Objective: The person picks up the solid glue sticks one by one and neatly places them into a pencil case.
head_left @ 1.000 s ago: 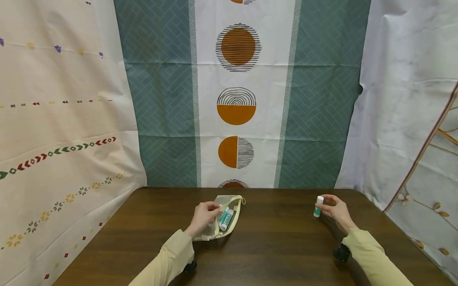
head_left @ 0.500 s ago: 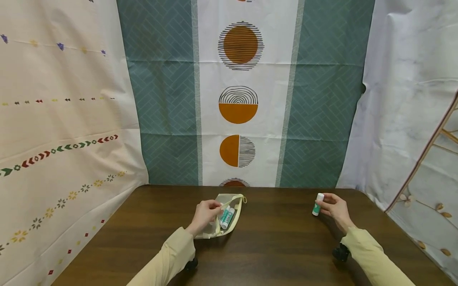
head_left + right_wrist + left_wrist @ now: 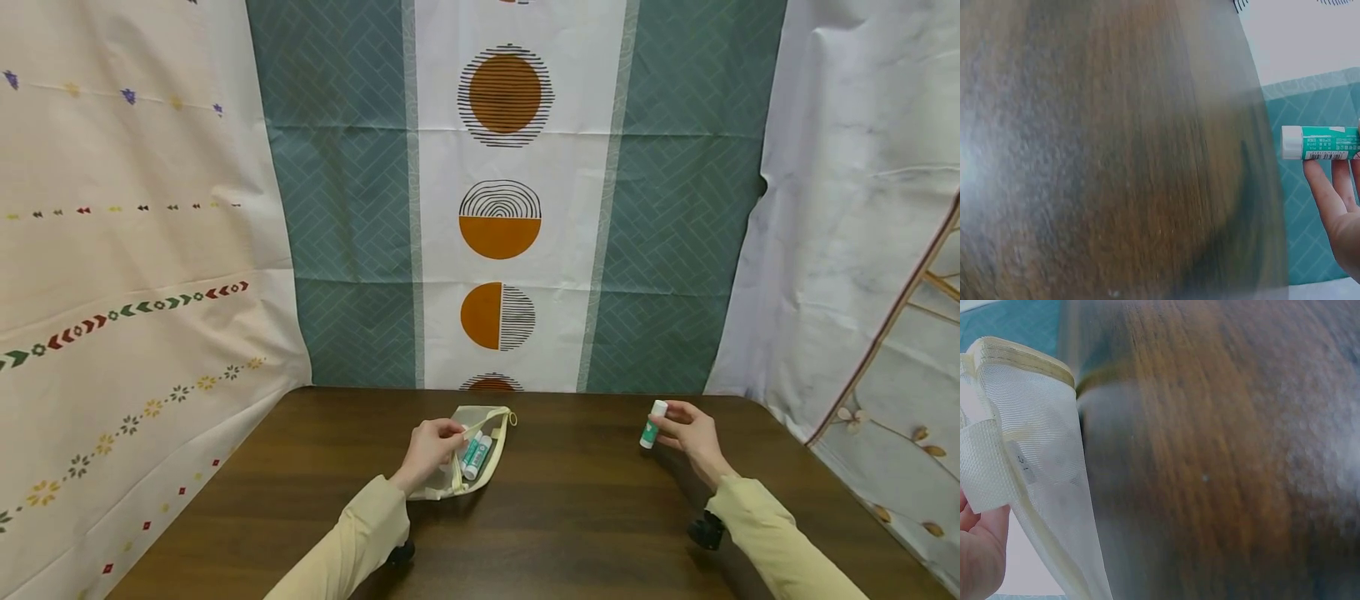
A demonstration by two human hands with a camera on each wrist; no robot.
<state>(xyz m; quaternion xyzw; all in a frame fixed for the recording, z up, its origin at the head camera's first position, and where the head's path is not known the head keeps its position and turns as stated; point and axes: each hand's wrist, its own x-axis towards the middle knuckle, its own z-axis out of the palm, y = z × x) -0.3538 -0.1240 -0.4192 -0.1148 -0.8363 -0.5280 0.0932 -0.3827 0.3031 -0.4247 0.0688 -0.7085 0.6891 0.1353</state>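
Note:
A pale yellow mesh zip pouch lies on the table left of centre, its mouth spread apart. Two green-and-white glue sticks rest inside it. My left hand pinches the near-left edge of the pouch's opening; in the left wrist view, the fingers hold the mesh by a fabric tab. On the right, my right hand grips another green glue stick with a white cap, slightly tilted, between thumb and fingers. The right wrist view shows this glue stick with its barcode label, fingers beneath it.
A dark brown wooden table spans the view. Behind it hangs a green and white curtain with orange circles. Patterned cloths hang at the left and right sides. A black wrist camera sits under the right sleeve.
My right hand has moved a little to the left with the glue stick, which now tilts more. The left hand keeps its hold on the pouch. The head view shifted slightly.

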